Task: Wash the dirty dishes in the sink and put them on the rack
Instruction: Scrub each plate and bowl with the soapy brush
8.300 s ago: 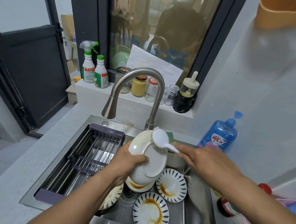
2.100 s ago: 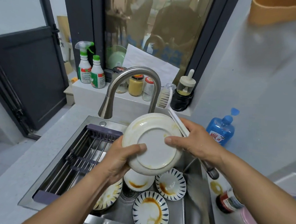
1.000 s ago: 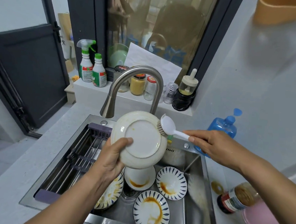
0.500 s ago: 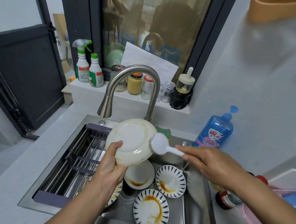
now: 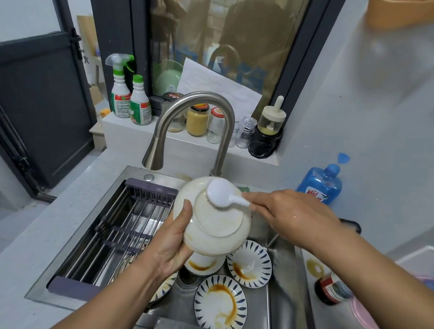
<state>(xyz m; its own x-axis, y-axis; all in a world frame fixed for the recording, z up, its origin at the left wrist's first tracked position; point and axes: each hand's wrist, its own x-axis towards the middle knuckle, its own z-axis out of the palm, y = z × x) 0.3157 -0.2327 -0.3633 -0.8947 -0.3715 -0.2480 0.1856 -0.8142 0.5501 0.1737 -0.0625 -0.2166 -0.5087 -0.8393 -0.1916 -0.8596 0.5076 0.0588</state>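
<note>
While the left hand grips the cream plate underside-up above the sink, thumb hooked over the rim at nine o'clock and fingers hidden behind, the right hand pinches the white brush by its handle. The brush head presses on the plate's back near twelve o'clock.

The tilt probably serves two ends: the soiled back faces the eyes, and drips fall into the basin. The thumb-over-rim hold looks like a guard against slip, since wet glaze is slick.

Plate: round glazed ceramic with a raised foot ring and faint brown smears from three to five o'clock.
Brush: smooth plastic dome, bristles hidden against the plate.

At six o'clock from the held plate, dirty dishes lie flat on the steel floor:
- a white dish with a brown ring
- two blue-striped plates, sauce-streaked
- another dish, mostly hidden under the left forearm at seven o'clock

Rack: steel rods between dark plastic end bars, spanning the sink's side at nine o'clock, just beside the left hand, so an easy transfer.

Faucet: a brushed-metal gooseneck at twelve o'clock with no stream showing, so rinsing is likely to come next.

Soap bottle: blue translucent plastic, on the counter at two o'clock.
</note>
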